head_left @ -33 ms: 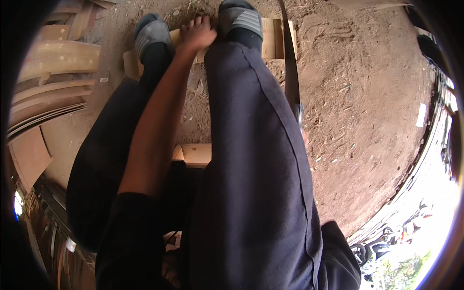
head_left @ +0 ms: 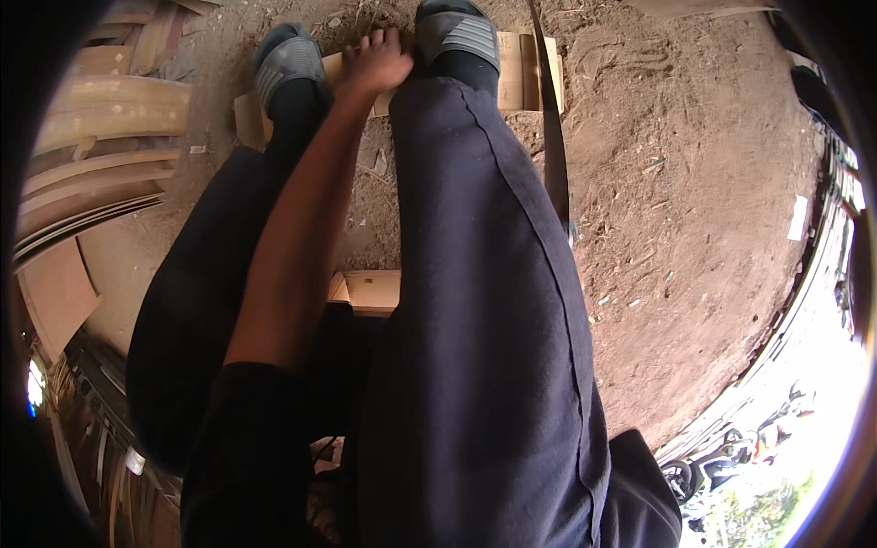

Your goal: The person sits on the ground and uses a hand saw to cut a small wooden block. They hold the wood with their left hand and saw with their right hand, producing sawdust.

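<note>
The floor point(head_left: 676, 228) consists of bare, uneven brown earth with a white scrap point(head_left: 797, 217) at the far right, curved timber pieces point(head_left: 114, 108) are stacked along the left side, and strong daylight point(head_left: 827, 434) enters at the lower right, where motorcycles point(head_left: 683, 479) and green foliage point(head_left: 767, 511) are visible.

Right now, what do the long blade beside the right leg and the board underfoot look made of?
Board: likely bare wood; pale tan with a darker band, no evident coating.
Long blade: probably steel; thin, dark strip with a dull finish, exact metal unclear.
</note>
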Tool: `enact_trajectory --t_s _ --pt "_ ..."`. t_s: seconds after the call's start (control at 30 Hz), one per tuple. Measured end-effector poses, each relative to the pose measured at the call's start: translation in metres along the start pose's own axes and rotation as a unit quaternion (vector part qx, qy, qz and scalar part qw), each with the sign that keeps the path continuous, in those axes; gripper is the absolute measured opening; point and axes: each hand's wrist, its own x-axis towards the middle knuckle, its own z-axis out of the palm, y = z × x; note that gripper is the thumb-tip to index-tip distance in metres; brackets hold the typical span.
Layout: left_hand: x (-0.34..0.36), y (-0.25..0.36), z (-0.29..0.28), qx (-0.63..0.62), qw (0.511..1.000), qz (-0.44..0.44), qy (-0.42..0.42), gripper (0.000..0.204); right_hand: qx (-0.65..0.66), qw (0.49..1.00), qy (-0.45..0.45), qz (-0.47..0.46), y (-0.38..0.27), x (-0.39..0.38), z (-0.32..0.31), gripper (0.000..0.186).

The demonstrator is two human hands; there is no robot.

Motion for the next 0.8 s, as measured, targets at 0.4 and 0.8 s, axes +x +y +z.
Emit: enact_trajectory --t_s 0.4,0.8 --pt "0.003 -0.005 -0.002 -0.039 0.999 -0.023 -0.025 0.056 0.020 0.998 -0.049 -0.046 -0.045 0.088 0.037 0.014" --pt "0.001 -0.003 -0.004 -0.009 1.000 -0.016 -0.024 0.052 0.033 0.999 -0.001 -0.014 -0.034 0.093 0.043 0.022"
